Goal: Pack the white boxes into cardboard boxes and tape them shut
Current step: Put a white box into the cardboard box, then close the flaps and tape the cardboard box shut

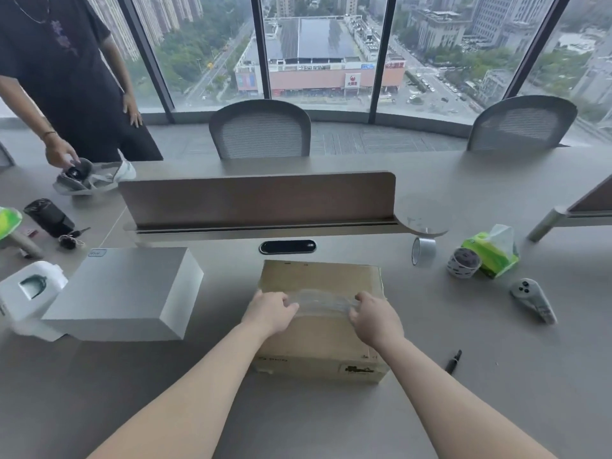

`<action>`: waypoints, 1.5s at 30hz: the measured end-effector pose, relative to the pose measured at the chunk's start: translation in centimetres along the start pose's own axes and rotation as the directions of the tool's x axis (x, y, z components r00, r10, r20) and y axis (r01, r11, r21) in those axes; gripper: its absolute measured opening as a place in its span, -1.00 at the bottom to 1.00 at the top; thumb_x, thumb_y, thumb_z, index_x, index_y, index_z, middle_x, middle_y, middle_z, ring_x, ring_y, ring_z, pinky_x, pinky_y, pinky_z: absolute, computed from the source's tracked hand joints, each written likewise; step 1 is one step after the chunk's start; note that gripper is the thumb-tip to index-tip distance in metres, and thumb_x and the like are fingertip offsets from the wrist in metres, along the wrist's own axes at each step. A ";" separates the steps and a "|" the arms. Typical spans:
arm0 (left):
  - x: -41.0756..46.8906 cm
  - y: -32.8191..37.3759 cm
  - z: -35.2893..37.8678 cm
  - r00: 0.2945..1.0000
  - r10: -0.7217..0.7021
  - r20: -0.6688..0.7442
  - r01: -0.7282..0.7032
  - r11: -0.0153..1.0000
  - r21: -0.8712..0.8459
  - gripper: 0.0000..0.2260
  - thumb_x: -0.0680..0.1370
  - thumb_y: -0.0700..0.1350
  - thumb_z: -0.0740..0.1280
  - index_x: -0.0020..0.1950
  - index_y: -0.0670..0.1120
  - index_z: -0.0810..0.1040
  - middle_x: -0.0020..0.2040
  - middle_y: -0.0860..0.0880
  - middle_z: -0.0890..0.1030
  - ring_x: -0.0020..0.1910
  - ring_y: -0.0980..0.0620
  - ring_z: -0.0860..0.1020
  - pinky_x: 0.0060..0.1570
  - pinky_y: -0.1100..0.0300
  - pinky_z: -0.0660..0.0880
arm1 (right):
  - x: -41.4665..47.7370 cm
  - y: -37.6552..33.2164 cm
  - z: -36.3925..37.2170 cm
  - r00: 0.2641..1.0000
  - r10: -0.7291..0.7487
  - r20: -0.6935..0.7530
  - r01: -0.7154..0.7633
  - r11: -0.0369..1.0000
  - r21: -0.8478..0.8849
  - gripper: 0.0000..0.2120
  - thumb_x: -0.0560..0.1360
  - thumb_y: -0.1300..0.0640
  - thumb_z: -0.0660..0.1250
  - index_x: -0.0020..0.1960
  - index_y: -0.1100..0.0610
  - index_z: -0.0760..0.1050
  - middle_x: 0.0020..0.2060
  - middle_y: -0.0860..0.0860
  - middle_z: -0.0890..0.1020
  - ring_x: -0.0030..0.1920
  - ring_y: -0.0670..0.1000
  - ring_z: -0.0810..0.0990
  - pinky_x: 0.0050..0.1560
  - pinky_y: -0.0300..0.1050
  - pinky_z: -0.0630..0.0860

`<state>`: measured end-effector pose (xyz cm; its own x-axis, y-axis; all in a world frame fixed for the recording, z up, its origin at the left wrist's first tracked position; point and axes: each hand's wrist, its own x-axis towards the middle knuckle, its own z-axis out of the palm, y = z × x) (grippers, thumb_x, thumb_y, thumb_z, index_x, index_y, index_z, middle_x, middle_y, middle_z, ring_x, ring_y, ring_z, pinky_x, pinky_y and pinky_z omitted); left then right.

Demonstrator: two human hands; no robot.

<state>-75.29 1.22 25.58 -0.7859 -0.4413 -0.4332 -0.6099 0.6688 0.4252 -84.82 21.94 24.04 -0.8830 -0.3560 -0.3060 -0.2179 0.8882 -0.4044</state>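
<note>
A closed cardboard box point(319, 339) sits on the grey table in front of me. A strip of clear tape point(323, 301) runs across its top seam. My left hand point(270, 313) holds the strip's left end with curled fingers, and my right hand point(376, 319) holds its right end the same way. A white box point(127, 293) lies on the table to the left of the cardboard box. A roll of clear tape point(424, 251) stands on edge at the back right.
A brown desk divider point(258, 198) runs behind the box. A second tape roll point(463, 262), green tissue pack point(493, 251), white controller point(533, 301) and black pen point(453, 361) lie right. A white device point(31, 288) lies left. Another person point(59, 77) stands far left, hand on a headset point(94, 177).
</note>
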 end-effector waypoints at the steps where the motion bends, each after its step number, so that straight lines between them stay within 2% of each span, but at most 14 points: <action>1: 0.1 -0.3 0.2 1.000 0.020 0.013 -0.021 1.000 0.014 -0.52 0.63 0.15 0.18 0.48 -0.06 0.40 0.45 0.01 0.44 0.58 -0.08 0.07 0.48 0.01 0.20 | -0.2 -0.1 0.4 1.000 0.013 0.006 -0.013 1.000 0.004 -0.61 0.57 0.01 0.13 0.35 0.07 0.42 0.20 0.08 0.59 0.29 0.16 0.43 0.10 0.01 0.50; 5: 0.8 -1.8 0.3 0.992 0.111 0.052 -0.117 0.985 0.130 -0.53 0.64 0.14 0.16 0.46 -0.10 0.42 0.44 -0.02 0.42 0.49 -0.09 0.24 0.46 0.03 0.22 | -0.7 -0.8 1.6 0.997 0.061 0.049 -0.062 0.998 0.012 -0.53 0.57 -0.03 0.15 0.45 0.07 0.36 0.38 -0.02 0.46 0.41 0.13 0.33 0.36 0.00 0.36; 7: 1.0 -2.2 0.3 0.987 0.148 0.065 -0.157 0.975 0.160 -0.53 0.65 0.15 0.15 0.45 -0.10 0.43 0.44 -0.04 0.40 0.48 -0.11 0.24 0.49 0.01 0.17 | -0.9 -1.6 1.9 0.996 0.078 0.041 -0.078 0.997 0.005 -0.50 0.56 -0.06 0.16 0.46 0.07 0.36 0.41 -0.03 0.43 0.41 0.14 0.33 0.41 0.01 0.29; 10: 0.9 -2.5 0.2 0.978 0.189 0.088 -0.201 0.967 0.157 -0.53 0.65 0.14 0.14 0.46 -0.09 0.41 0.44 -0.07 0.41 0.48 -0.14 0.23 0.50 -0.01 0.12 | -1.7 -3.0 1.8 0.991 0.133 0.013 -0.133 0.985 0.106 -0.51 0.56 -0.05 0.20 0.46 0.06 0.37 0.39 -0.01 0.47 0.42 0.11 0.34 0.38 -0.04 0.33; 13: 0.6 -2.4 -0.3 0.971 0.225 0.082 -0.235 0.963 0.135 -0.55 0.65 0.12 0.16 0.45 -0.09 0.41 0.43 -0.10 0.42 0.45 -0.14 0.28 0.45 0.02 0.21 | -2.9 -4.2 1.7 0.986 0.164 -0.007 -0.158 0.960 0.233 -0.53 0.57 -0.01 0.24 0.45 0.08 0.38 0.38 0.01 0.48 0.36 0.08 0.44 0.27 -0.09 0.40; 17: 0.6 -1.9 -0.9 0.958 0.284 0.051 -0.288 0.951 0.111 -0.57 0.64 0.11 0.16 0.42 -0.08 0.44 0.38 -0.11 0.47 0.38 -0.13 0.36 0.39 0.00 0.30 | -4.7 -5.3 1.2 0.978 0.198 -0.073 -0.169 0.941 0.292 -0.56 0.57 0.02 0.25 0.42 0.09 0.41 0.33 0.02 0.52 0.27 0.06 0.50 0.20 -0.11 0.42; 24: 0.3 2.3 -1.4 0.896 0.443 0.030 -0.443 0.896 -0.011 -0.60 0.64 0.07 0.18 0.40 -0.11 0.45 0.36 -0.08 0.50 0.35 -0.07 0.42 0.33 0.04 0.38 | -6.5 -5.4 -0.7 0.951 0.228 -0.209 -0.149 0.930 0.336 -0.59 0.58 0.04 0.25 0.39 0.13 0.44 0.34 0.02 0.52 0.33 0.03 0.47 0.29 -0.13 0.37; 31: 1.0 8.5 -0.4 0.818 0.575 0.035 -0.575 0.818 0.005 -0.61 0.64 0.05 0.22 0.38 -0.13 0.48 0.34 -0.11 0.53 0.32 -0.08 0.47 0.29 0.09 0.38 | -4.6 -1.8 -3.2 0.935 0.246 -0.255 -0.150 0.927 0.344 -0.64 0.58 0.07 0.24 0.35 0.15 0.46 0.29 0.06 0.53 0.25 0.04 0.51 0.19 -0.12 0.41; 39: 5.4 16.3 3.5 0.826 0.562 0.042 -0.561 0.827 -0.015 -0.67 0.62 0.03 0.27 0.31 -0.11 0.52 0.24 -0.05 0.58 0.22 -0.01 0.53 0.20 0.15 0.42 | 2.1 5.8 -6.0 0.927 0.273 -0.257 -0.142 0.890 0.432 -0.68 0.58 0.07 0.27 0.31 0.15 0.50 0.25 0.03 0.55 0.24 0.01 0.52 0.21 -0.17 0.38; 45: 10.4 22.9 6.3 0.832 0.548 0.080 -0.554 0.829 0.076 -0.66 0.63 0.05 0.25 0.35 -0.08 0.49 0.27 -0.02 0.56 0.25 0.01 0.50 0.24 0.17 0.40 | 10.1 11.8 -8.6 0.935 0.284 -0.214 -0.165 0.879 0.446 -0.69 0.58 0.10 0.25 0.28 0.17 0.52 0.22 0.05 0.58 0.22 0.04 0.53 0.16 -0.16 0.38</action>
<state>-96.76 15.72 25.75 -0.9804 0.0476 -0.1913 -0.0627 0.8447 0.5316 -99.89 31.31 23.62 -0.9762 -0.0181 -0.2163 0.1397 0.7102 -0.6900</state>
